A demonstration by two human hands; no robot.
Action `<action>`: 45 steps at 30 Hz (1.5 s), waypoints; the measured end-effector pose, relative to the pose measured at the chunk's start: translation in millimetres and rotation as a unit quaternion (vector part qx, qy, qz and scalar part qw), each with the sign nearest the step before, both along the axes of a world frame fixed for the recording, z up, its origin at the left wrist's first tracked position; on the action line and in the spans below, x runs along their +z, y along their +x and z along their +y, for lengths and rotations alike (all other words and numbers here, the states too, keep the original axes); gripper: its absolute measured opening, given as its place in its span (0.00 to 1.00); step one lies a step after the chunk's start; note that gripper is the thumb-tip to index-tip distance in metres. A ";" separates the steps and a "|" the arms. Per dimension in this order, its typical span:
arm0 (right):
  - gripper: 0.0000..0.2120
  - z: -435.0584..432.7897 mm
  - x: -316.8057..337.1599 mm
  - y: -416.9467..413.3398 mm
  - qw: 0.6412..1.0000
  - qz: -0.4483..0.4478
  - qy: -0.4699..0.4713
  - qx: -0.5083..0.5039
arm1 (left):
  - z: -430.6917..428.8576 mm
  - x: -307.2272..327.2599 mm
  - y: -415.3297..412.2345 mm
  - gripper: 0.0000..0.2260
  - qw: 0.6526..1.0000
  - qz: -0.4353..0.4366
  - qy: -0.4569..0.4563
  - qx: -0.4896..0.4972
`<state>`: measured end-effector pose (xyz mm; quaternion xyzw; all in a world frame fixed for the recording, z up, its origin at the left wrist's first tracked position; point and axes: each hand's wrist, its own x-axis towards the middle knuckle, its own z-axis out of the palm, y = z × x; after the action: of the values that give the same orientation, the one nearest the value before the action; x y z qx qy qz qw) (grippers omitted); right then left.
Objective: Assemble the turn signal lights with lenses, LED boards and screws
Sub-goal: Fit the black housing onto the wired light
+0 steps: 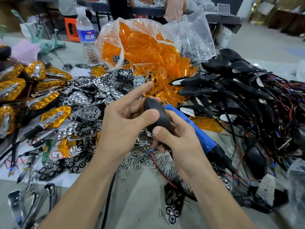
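both hands meet mid-frame around one black housing (156, 111), the shell of a turn signal light. it is matte black and smooth, rounded at its upper end and tapering downward; only its back shows, so i cannot tell whether a lens or led board sits in it.

the left hand (125, 119) grips it from 9 o'clock, thumb laid across the shell and index finger straight, pointing toward 12 o'clock. the right hand (178, 138) grips the lower end from 4 o'clock, thumb pressed on the shell and fingers curled beneath. a blue electric screwdriver (201, 131) runs out from behind that hand toward 4 o'clock; how the fingers hold it is hidden.

a red and black wire (158, 164) trails toward 6 o'clock over loose silver screws (138, 161) on the grey table (135, 204).

- at 12 o'clock, a clear bag spilling orange lenses (140, 45).
- at 10 o'clock, a heap of chrome reflectors (99, 90) with honeycomb cups.
- at 9 o'clock, finished lights (49, 100), orange over chrome.
- at 2 to 3 o'clock, black wired housings (239, 90) in a tangle.
- a water bottle (85, 32) stands at 11 o'clock.
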<state>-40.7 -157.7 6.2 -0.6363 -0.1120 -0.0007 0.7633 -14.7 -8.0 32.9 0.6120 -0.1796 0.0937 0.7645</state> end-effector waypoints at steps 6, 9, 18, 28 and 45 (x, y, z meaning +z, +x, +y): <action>0.10 3.5 -0.3 -1.5 0.999 -0.020 -0.032 -0.017 | -8.6 -3.5 -1.7 0.14 0.998 -0.006 0.016 0.053; 0.12 8.0 -3.0 -1.9 0.996 -0.036 -0.072 -0.042 | -12.9 -6.5 -2.4 0.11 0.996 -0.001 0.026 0.080; 0.15 14.7 -8.3 -1.5 0.987 -0.023 -0.131 -0.093 | -17.3 -12.5 -4.8 0.08 0.989 0.017 0.064 0.130; 0.24 4.4 -1.3 -10.7 0.881 -0.119 -0.359 -0.284 | -23.8 -24.1 -1.9 0.25 0.988 0.076 0.122 0.063; 0.21 -7.6 6.6 0.8 0.974 -0.009 -0.193 -0.119 | -15.0 -9.6 3.0 0.22 0.971 0.227 0.014 -0.080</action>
<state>-40.0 -165.3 12.8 -0.7800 -0.0405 -0.0759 0.6198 -11.7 -23.0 23.3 0.6118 -0.0507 -0.1115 0.7815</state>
